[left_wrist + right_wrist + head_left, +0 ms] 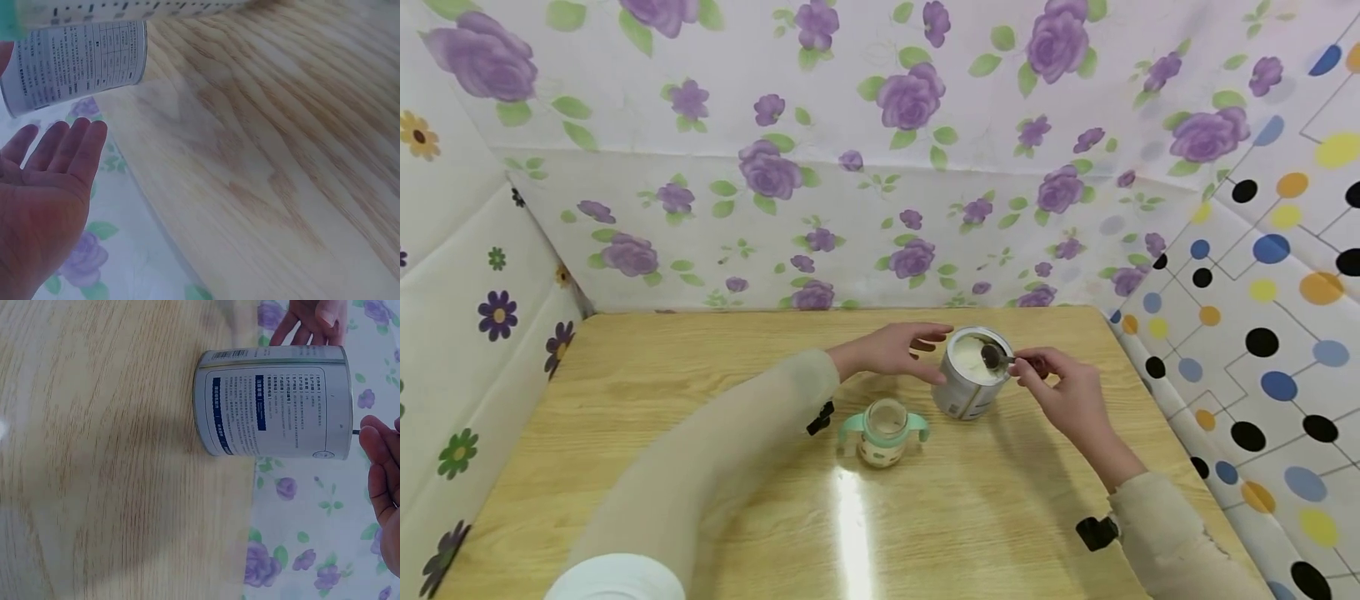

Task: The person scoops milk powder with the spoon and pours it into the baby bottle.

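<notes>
A tin can [972, 392] of pale powder stands upright on the table near its back edge. My right hand [1070, 398] pinches a spoon [997, 357] by its dark handle, with the metal bowl over the powder inside the rim. At the can's left side is my left hand [901, 350], its fingers spread and loosely bent; whether the thumb touches the can I cannot tell. The left palm [44, 212] shows bare in the left wrist view. In front of the can stands a lidless baby bottle [882, 446] with two mint-green handles.
The wooden table [985, 525] ends at a flower-patterned cloth wall [850, 225] behind the can. Patterned sheets also stand on the left and right. A white round thing [616, 579] shows at the bottom left edge, over the left sleeve.
</notes>
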Action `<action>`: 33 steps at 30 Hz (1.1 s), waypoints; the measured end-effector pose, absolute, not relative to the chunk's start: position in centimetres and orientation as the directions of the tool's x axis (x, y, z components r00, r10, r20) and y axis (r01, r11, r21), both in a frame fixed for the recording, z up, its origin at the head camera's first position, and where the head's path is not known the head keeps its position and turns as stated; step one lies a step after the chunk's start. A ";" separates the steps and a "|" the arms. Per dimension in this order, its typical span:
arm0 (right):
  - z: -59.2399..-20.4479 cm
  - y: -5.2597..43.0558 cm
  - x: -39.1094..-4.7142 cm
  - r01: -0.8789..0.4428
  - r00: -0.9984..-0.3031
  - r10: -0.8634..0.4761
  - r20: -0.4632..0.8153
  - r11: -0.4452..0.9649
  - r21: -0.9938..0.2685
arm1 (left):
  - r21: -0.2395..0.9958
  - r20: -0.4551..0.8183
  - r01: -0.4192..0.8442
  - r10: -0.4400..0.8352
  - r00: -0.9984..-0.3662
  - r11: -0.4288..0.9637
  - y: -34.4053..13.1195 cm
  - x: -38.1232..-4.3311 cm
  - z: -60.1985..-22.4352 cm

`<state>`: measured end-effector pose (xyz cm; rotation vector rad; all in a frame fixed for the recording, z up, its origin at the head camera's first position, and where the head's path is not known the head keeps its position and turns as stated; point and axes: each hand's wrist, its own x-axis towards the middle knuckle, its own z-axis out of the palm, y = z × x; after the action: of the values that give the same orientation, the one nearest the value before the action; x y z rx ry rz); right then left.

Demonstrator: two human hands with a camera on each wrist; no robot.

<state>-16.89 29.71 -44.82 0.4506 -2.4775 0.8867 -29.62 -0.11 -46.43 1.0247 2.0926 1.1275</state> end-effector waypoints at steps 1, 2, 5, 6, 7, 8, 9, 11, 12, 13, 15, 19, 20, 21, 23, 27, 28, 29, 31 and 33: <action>-44.8 29.7 -16.9 -0.448 -0.837 -0.148 0.527 0.738 -0.505 | 0.862 -0.106 0.361 0.823 -0.559 0.357 0.1 -29.7 -46.5; -44.9 29.7 -16.9 -0.449 -0.837 -0.151 0.526 0.738 -0.503 | 0.861 -0.106 0.362 0.822 -0.559 0.357 0.3 -29.7 -46.6; -44.8 29.6 -16.9 -0.454 -0.834 -0.160 0.528 0.744 -0.491 | 0.862 -0.100 0.363 0.822 -0.561 0.352 0.7 -29.7 -46.7; -44.8 29.5 -16.9 -0.456 -0.831 -0.164 0.531 0.748 -0.483 | 0.864 -0.095 0.364 0.822 -0.561 0.348 0.8 -29.7 -46.7; -44.7 29.5 -16.9 -0.455 -0.830 -0.166 0.532 0.752 -0.476 | 0.866 -0.090 0.363 0.822 -0.562 0.343 0.9 -29.7 -46.7; -44.7 29.4 -16.9 -0.454 -0.829 -0.168 0.534 0.759 -0.467 | 0.868 -0.083 0.364 0.822 -0.563 0.337 1.0 -29.6 -46.8; -44.7 29.4 -16.9 -0.453 -0.827 -0.169 0.536 0.765 -0.459 | 0.872 -0.076 0.363 0.824 -0.561 0.327 1.1 -29.6 -46.8; -44.7 29.2 -17.0 -0.455 -0.824 -0.171 0.541 0.769 -0.450 | 0.881 -0.059 0.360 0.827 -0.559 0.306 1.4 -29.6 -47.0; -44.8 29.2 -17.0 -0.456 -0.821 -0.174 0.543 0.771 -0.444 | 0.887 -0.049 0.358 0.830 -0.556 0.293 1.5 -29.6 -47.1; -44.8 29.1 -17.1 -0.459 -0.819 -0.176 0.546 0.771 -0.441 | 0.891 -0.038 0.359 0.833 -0.552 0.279 1.6 -29.6 -47.2; -44.9 28.9 -17.2 -0.463 -0.816 -0.178 0.550 0.770 -0.439 | 0.897 -0.018 0.362 0.839 -0.544 0.254 1.8 -29.6 -47.4; -45.0 28.7 -17.7 -0.458 -0.823 -0.180 0.538 0.772 -0.441 | 0.895 0.004 0.376 0.839 -0.544 0.239 2.1 -29.7 -47.7; -45.0 28.6 -17.8 -0.453 -0.828 -0.180 0.531 0.773 -0.443 | 0.893 0.003 0.377 0.836 -0.548 0.244 2.1 -29.7 -47.7; -44.9 28.5 -18.0 -0.449 -0.833 -0.183 0.522 0.774 -0.446 | 0.891 0.001 0.379 0.835 -0.550 0.249 2.1 -29.8 -47.8; -44.8 28.3 -18.1 -0.443 -0.845 -0.193 0.499 0.774 -0.452 | 0.887 -0.007 0.380 0.831 -0.556 0.261 2.1 -29.7 -47.8; -44.3 28.0 -18.5 -0.440 -0.872 -0.234 0.429 0.759 -0.481 | 0.888 -0.019 0.370 0.826 -0.563 0.273 2.1 -29.6 -47.7; -44.2 28.0 -18.5 -0.440 -0.878 -0.246 0.411 0.753 -0.490 | 0.889 -0.021 0.366 0.824 -0.567 0.274 2.1 -29.5 -47.7; -44.1 28.0 -18.6 -0.442 -0.881 -0.259 0.395 0.747 -0.497 | 0.891 -0.021 0.363 0.821 -0.570 0.274 2.2 -29.5 -47.7; -44.0 28.0 -18.8 -0.450 -0.884 -0.287 0.368 0.732 -0.511 | 0.892 -0.021 0.359 0.818 -0.575 0.275 2.2 -29.4 -47.7; -43.8 28.2 -18.8 -0.456 -0.886 -0.313 0.341 0.718 -0.526 | 0.892 -0.017 0.360 0.815 -0.579 0.274 2.2 -29.4 -47.8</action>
<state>-18.83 28.17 -43.81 0.6129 -2.6961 0.9150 -29.43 2.16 -47.78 1.0555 2.0711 1.2590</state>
